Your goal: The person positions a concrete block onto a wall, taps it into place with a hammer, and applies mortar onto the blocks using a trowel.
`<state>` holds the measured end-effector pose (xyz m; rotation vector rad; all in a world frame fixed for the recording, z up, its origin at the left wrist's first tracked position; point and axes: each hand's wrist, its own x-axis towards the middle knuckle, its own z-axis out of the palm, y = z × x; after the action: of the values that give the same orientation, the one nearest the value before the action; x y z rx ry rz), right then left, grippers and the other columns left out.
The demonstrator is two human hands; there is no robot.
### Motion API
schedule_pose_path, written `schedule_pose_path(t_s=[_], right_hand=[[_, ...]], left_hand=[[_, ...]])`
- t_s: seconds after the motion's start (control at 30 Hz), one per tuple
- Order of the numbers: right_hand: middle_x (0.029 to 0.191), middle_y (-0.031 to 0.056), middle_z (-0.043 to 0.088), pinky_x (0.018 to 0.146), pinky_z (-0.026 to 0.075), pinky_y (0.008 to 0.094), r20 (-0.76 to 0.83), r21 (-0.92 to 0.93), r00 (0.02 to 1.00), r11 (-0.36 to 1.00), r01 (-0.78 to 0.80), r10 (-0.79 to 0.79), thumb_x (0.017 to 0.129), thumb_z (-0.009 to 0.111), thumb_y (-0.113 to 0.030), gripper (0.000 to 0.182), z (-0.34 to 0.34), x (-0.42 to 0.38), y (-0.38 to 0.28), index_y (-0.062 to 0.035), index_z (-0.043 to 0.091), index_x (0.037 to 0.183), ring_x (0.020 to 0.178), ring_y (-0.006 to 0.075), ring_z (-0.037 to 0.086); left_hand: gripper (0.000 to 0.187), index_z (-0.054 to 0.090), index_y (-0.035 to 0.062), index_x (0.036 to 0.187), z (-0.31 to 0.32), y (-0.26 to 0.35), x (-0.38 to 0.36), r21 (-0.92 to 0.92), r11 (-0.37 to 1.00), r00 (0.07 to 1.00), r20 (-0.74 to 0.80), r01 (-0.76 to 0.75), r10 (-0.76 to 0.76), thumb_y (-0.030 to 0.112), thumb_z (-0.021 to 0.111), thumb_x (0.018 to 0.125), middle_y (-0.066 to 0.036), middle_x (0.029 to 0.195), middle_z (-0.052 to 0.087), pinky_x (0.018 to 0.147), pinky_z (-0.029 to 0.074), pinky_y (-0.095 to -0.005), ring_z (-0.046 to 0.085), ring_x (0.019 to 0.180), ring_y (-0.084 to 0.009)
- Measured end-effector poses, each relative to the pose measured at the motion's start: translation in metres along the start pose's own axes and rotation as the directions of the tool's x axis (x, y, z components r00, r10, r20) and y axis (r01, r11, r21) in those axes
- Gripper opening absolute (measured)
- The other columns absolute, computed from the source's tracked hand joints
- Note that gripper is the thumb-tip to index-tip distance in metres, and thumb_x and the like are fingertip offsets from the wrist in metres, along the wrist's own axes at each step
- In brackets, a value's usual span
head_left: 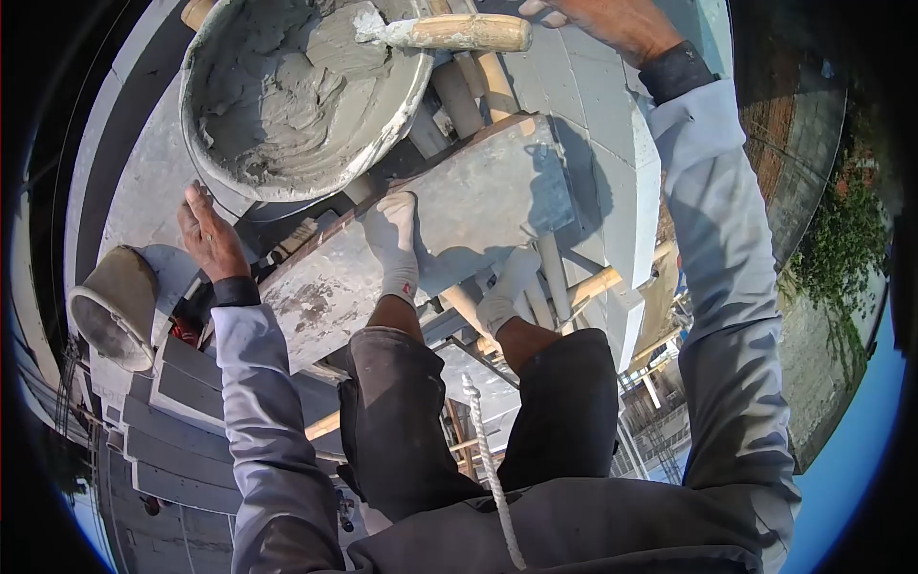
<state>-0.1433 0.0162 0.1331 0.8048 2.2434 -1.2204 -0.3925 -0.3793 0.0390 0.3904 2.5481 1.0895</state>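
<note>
L hand (212,237) flat by mortar pan (287,96); R hand (612,21) outstretched.

Below me I see a grey plank (478,206), stained with dried cement, which lies across several poles (459,96). Some poles are grey and others are yellow bamboo (593,284). At the left a small bucket (115,301) lies tilted, with its mouth turned to the lower left. Under it there are flat grey blocks (182,421) stacked in rows. A white twisted rope (488,459) runs up the middle of the view. Behind the plank stands a wall of pale blocks (622,182). Far at the right I see a red brick wall (765,124) and green plants (841,249).
</note>
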Motion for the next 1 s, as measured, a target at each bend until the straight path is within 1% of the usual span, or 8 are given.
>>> schedule_pose_path(t_s=[0.1, 0.33, 0.5, 0.53, 0.57, 0.6, 0.8, 1.0], right_hand=[[0.088, 0.0239, 0.065, 0.075, 0.053, 0.0397, 0.09, -0.486, 0.995, 0.874, 0.001, 0.049, 0.081, 0.065, -0.052, 0.06, 0.03, 0.041, -0.057, 0.0006, 0.061, 0.111, 0.081, 0.0326, 0.066], [0.089, 0.0153, 0.068, 0.072, 0.052, 0.0425, -0.077, -0.645, 0.99, 0.763, 0.042, -0.12, 0.079, 0.066, -0.028, 0.029, 0.071, 0.05, -0.076, -0.003, 0.065, 0.094, 0.084, 0.0316, 0.066], [0.084, 0.0065, 0.071, 0.071, 0.052, 0.0355, -0.228, -0.663, 0.949, 0.749, 0.011, -0.216, 0.079, 0.059, -0.017, 0.016, 0.088, 0.053, -0.071, -0.012, 0.073, 0.085, 0.083, 0.0222, 0.068], [0.089, 0.0048, 0.071, 0.074, 0.05, 0.0346, -0.225, -0.682, 0.959, 0.731, -0.031, -0.17, 0.083, 0.056, -0.019, 0.019, 0.086, 0.047, -0.077, -0.014, 0.073, 0.088, 0.087, 0.0203, 0.067], [0.092, 0.0034, 0.071, 0.077, 0.048, 0.0373, -0.276, -0.721, 0.928, 0.692, -0.027, -0.251, 0.084, 0.056, -0.022, 0.019, 0.092, 0.049, -0.075, -0.0167, 0.073, 0.09, 0.09, 0.0198, 0.067], [0.091, 0.0072, 0.07, 0.078, 0.047, 0.0411, -0.28, -0.732, 0.903, 0.681, 0.018, -0.325, 0.084, 0.057, -0.021, 0.019, 0.091, 0.039, -0.076, -0.0119, 0.071, 0.094, 0.089, 0.022, 0.066], [0.086, 0.0147, 0.058, 0.075, 0.047, 0.0414, -0.753, -0.558, 0.229, 0.783, 0.274, -0.617, 0.077, 0.072, -0.03, 0.034, 0.079, -0.046, -0.004, -0.0024, 0.058, 0.092, 0.082, 0.0296, 0.061], [0.096, 0.0194, 0.056, 0.08, 0.047, 0.0424, -0.968, -0.22, 0.156, 0.962, -0.16, -0.196, 0.079, 0.07, -0.021, 0.036, 0.058, -0.148, 0.163, 0.0006, 0.055, 0.103, 0.093, 0.035, 0.057]], left_hand=[[0.053, 0.058, -0.0041, 0.102, 0.021, 0.022, 0.005, -0.341, 0.918, 0.978, 0.106, 0.205, -0.179, 0.045, 0.04, 0.099, -0.007, 0.089, 0.058, 0.076, 0.045, -0.0301, 0.055, 0.08, -0.0167], [0.058, 0.06, -0.0028, 0.104, 0.047, -0.005, 0.032, -0.325, 0.914, 0.949, -0.116, 0.242, -0.293, 0.05, 0.037, 0.098, -0.006, 0.096, 0.058, 0.083, 0.038, -0.0267, 0.048, 0.086, -0.0151], [0.06, 0.053, -0.0081, 0.116, 0.053, -0.003, 0.021, -0.6, 0.794, 0.979, -0.089, 0.096, -0.185, 0.043, 0.026, 0.101, -0.015, 0.115, 0.057, 0.098, 0.037, -0.0322, 0.052, 0.104, -0.02], [0.062, 0.052, -0.0068, 0.12, 0.045, -0.055, 0.037, -0.167, 0.955, 0.953, -0.223, -0.245, 0.206, 0.044, 0.023, 0.101, -0.015, 0.118, 0.055, 0.098, 0.038, -0.0324, 0.053, 0.105, -0.0214], [0.061, 0.049, -0.0065, 0.124, 0.052, -0.023, 0.027, -0.651, 0.759, 0.997, -0.064, -0.019, -0.03, 0.043, 0.022, 0.101, -0.015, 0.121, 0.054, 0.099, 0.037, -0.0329, 0.052, 0.109, -0.0222], [0.06, 0.045, -0.0075, 0.127, 0.054, -0.002, 0.017, -0.692, 0.721, 0.995, -0.045, 0.037, -0.093, 0.041, 0.022, 0.102, -0.015, 0.124, 0.053, 0.102, 0.034, -0.0333, 0.05, 0.113, -0.0226], [0.065, 0.046, -0.0068, 0.129, 0.044, -0.019, 0.032, -0.723, 0.689, 0.996, 0.027, -0.039, 0.086, 0.049, 0.029, 0.1, -0.015, 0.124, 0.056, 0.099, 0.039, -0.0342, 0.054, 0.112, -0.0239], [0.061, 0.051, -0.0081, 0.122, 0.044, -0.024, 0.021, -0.523, 0.804, 0.954, -0.073, -0.284, 0.29, 0.045, 0.032, 0.1, -0.014, 0.114, 0.059, 0.093, 0.041, -0.032, 0.056, 0.103, -0.0201]])
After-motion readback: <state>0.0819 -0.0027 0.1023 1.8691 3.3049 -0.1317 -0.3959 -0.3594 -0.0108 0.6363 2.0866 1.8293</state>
